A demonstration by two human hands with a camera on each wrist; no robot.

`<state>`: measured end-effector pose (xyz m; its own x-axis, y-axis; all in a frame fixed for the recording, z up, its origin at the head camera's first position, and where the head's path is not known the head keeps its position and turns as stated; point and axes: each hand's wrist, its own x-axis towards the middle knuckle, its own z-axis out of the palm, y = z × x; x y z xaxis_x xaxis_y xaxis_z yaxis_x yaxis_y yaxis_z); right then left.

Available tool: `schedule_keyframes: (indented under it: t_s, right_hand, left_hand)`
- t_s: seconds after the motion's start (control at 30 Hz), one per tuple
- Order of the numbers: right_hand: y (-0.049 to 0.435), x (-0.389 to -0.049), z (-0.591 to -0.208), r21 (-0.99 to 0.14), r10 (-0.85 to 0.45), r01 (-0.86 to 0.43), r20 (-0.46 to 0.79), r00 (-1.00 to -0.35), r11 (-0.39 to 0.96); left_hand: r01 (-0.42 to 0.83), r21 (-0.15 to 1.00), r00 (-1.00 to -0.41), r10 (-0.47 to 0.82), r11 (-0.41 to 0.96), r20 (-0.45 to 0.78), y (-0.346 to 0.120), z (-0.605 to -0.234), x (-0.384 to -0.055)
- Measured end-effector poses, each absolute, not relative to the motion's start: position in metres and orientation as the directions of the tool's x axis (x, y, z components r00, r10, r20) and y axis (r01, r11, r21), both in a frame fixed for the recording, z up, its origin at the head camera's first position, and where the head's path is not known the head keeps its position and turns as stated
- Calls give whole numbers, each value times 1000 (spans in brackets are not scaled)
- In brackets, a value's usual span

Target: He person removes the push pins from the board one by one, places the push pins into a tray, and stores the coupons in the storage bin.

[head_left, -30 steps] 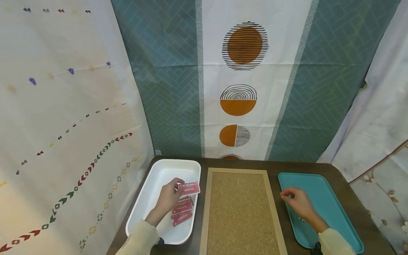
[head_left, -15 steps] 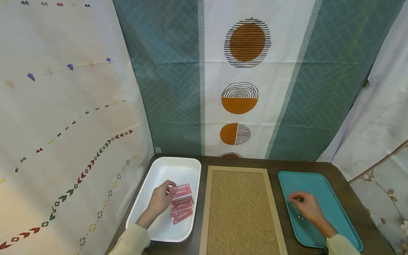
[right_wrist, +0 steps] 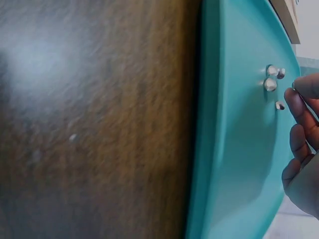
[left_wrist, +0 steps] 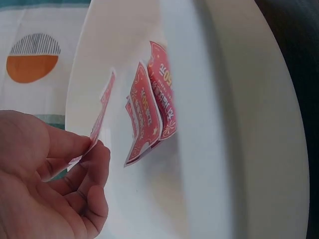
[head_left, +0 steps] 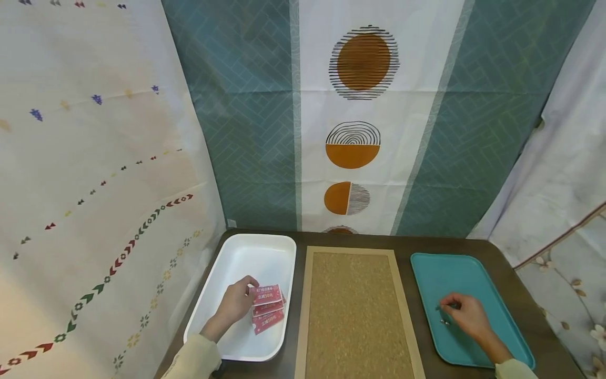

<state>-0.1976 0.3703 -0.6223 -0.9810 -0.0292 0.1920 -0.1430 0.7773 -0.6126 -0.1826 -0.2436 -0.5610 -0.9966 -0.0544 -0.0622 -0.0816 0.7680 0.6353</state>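
My left hand (head_left: 235, 304) is inside the white tray (head_left: 251, 247) and pinches a red coupon (head_left: 266, 293) by its edge between thumb and fingers. The left wrist view shows that coupon (left_wrist: 99, 122) held just above the tray floor. Two more red coupons (head_left: 268, 318) lie under it in a loose stack (left_wrist: 152, 107). My right hand (head_left: 466, 315) hovers over the teal tray (head_left: 435, 268) with curled fingers (right_wrist: 299, 127) right beside a few small silver pins (right_wrist: 271, 79). Whether it pinches a pin is not visible.
A wood-framed cork board (head_left: 352, 310) lies between the two trays on the dark brown table (head_left: 407, 245). Patterned curtains hang close behind and on both sides. The table's right edge runs just beyond the teal tray.
My left hand has lowered the coupon toward the stack in the white tray. My right hand has moved nearer and to the right over the teal tray, down to the pins.
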Motion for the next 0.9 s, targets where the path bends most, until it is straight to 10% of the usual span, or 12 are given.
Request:
schedule_keyframes:
  t_s: [0.9]
  right_hand:
    - [376,-180,-636,-553,-72,-191,229,-971,811]
  left_hand:
    - [-126,543,-987,-48,830,-155,-254,-575,-174]
